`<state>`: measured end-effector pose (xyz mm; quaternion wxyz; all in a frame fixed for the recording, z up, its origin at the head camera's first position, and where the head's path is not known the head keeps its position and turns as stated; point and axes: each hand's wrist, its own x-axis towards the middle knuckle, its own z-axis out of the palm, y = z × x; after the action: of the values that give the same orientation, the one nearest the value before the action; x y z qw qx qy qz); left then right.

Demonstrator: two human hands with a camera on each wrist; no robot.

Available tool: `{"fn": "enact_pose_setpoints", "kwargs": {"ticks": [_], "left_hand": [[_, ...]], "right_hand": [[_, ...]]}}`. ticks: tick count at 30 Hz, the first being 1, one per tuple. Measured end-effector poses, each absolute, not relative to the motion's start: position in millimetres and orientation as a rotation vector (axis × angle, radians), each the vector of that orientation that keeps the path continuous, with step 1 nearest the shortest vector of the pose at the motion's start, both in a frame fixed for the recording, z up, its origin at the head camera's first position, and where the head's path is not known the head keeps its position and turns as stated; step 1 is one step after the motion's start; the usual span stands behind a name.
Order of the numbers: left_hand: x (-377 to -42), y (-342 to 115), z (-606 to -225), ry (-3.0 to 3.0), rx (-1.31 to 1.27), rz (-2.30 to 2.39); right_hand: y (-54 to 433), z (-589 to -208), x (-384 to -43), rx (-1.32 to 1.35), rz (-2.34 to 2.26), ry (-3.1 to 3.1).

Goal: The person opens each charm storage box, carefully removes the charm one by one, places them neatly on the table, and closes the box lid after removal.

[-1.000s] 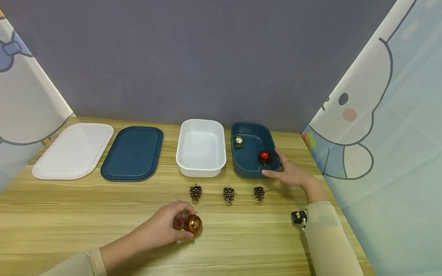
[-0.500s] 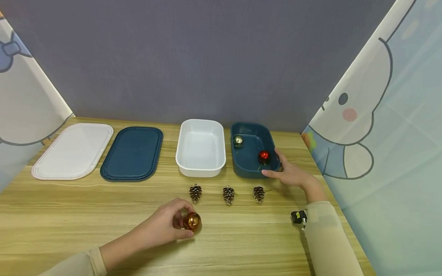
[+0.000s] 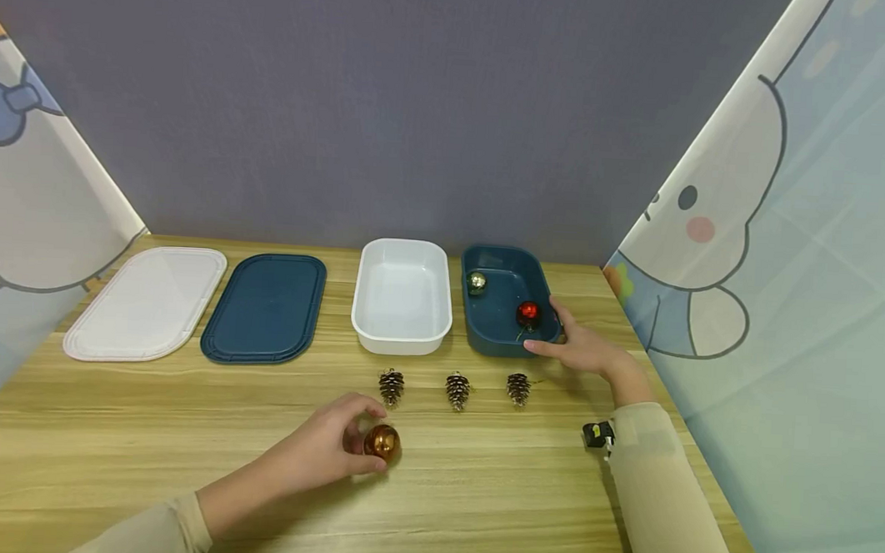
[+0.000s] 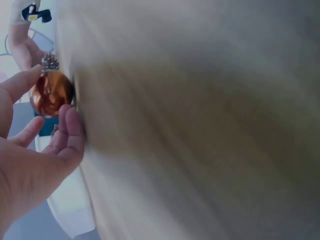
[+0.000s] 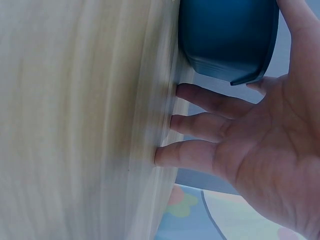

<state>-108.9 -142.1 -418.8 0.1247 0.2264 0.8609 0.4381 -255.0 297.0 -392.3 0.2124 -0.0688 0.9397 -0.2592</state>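
A shiny copper-orange Christmas ball (image 3: 382, 443) rests on the wooden table, also large in the left wrist view. My left hand (image 3: 329, 442) curves loosely around its left side, thumb and index finger spread, with a gap between index fingertip and ball. Contact of the thumb and other fingers is unclear. At the right, my right hand (image 3: 585, 348) spreads around the near right corner of the dark blue box (image 3: 495, 346), thumb along the front wall. Its fingers (image 5: 187, 154) are fairly straight. Inside the box lie a red Christmas ball (image 3: 528, 314) and a gold one (image 3: 476, 283).
A white box (image 3: 402, 295) stands left of the blue one. Three pine cones (image 3: 457, 391) lie in a row before the boxes. A blue lid (image 3: 264, 309) and a white lid (image 3: 148, 303) lie flat at left. A grey wall (image 3: 391, 115) rises behind.
The copper-orange ball has shifted slightly left, toward my left palm, and the left fingers have spread a little. My right hand and the blue box have stayed in place.
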Motion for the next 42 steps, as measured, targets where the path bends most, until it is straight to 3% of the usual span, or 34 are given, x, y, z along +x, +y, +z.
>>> {"fn": "enact_pose_setpoints", "kwargs": {"ticks": [42], "left_hand": [[-115.1,-138.9,-410.9,2.378,0.672,1.226]], "right_hand": [[297.8,-394.2,-256.1,-0.18,-0.732,2.609]]}}
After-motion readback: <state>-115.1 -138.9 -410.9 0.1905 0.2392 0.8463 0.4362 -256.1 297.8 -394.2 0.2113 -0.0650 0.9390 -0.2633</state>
